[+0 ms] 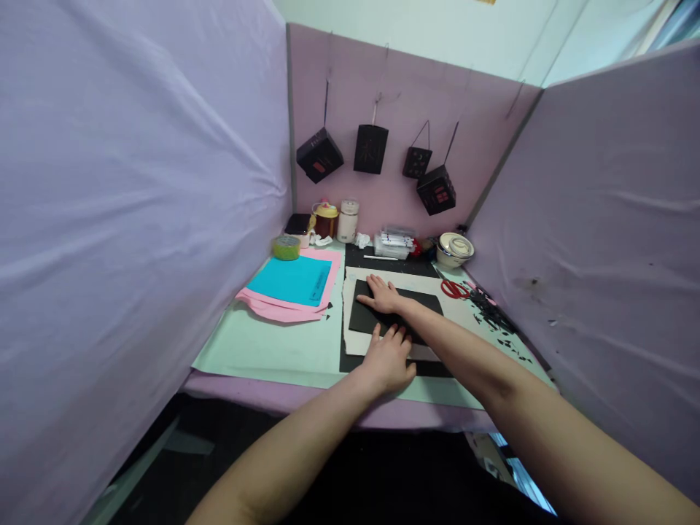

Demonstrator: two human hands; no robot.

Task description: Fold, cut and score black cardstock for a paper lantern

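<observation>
A black sheet (397,312) lies flat on white paper (464,306) on the table (262,346). The right hand (383,294) and left hand (389,359) press it, palms open, gripping nothing. Red scissors (453,289) lie right of the sheet.

Soft, even daylight — sharp centre, wide-angle stretch at edges.

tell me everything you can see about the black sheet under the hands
The black sheet is a flat, matte rectangle, apparently paper or thin card, with rounded-looking corners. It lies flat on a pale cream board, its long side running left to right. The right hand presses flat on its far left part, the forearm crossing it diagonally. The left hand rests palm down at its near edge, fingertips on the sheet. No cuts or markings show.
</observation>
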